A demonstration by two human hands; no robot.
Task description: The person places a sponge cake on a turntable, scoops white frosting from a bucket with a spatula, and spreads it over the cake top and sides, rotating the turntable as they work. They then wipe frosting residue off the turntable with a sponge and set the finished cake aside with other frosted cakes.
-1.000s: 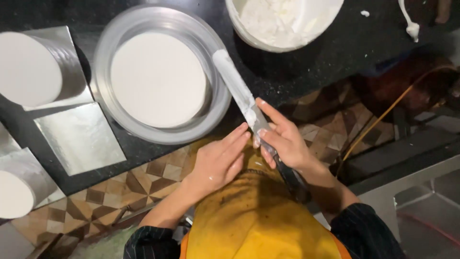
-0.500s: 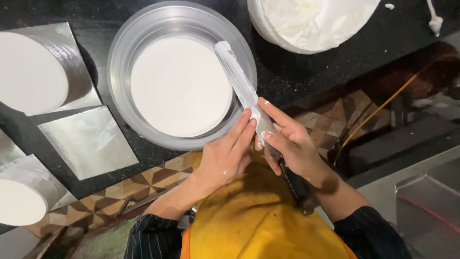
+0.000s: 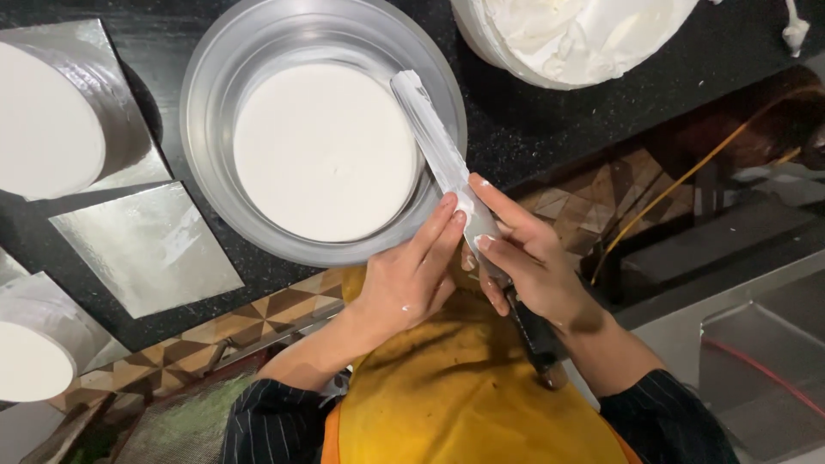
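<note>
My right hand (image 3: 524, 262) grips a long palette knife (image 3: 438, 142) by its dark handle, index finger stretched along the blade. The blade is smeared with white cream and points up-left over the rim of a round metal turntable (image 3: 215, 103). A white frosted round cake (image 3: 322, 150) sits on that turntable. My left hand (image 3: 412, 275) has its fingers pressed flat against the blade's lower part, next to the right hand. Both hands hover at the turntable's near right edge, above my yellow apron.
A large white bowl of whipped cream (image 3: 576, 34) stands at the back right. Two other white cakes (image 3: 47, 120) (image 3: 30, 357) rest on silver boards at left, with a bare silver board (image 3: 146, 245) between them. The black counter (image 3: 533, 129) ends at right above a metal sink.
The view has shifted, so the turntable and cake sit closer to centre. The knife blade now reaches over the turntable's rim. Both hands stay on the knife.
</note>
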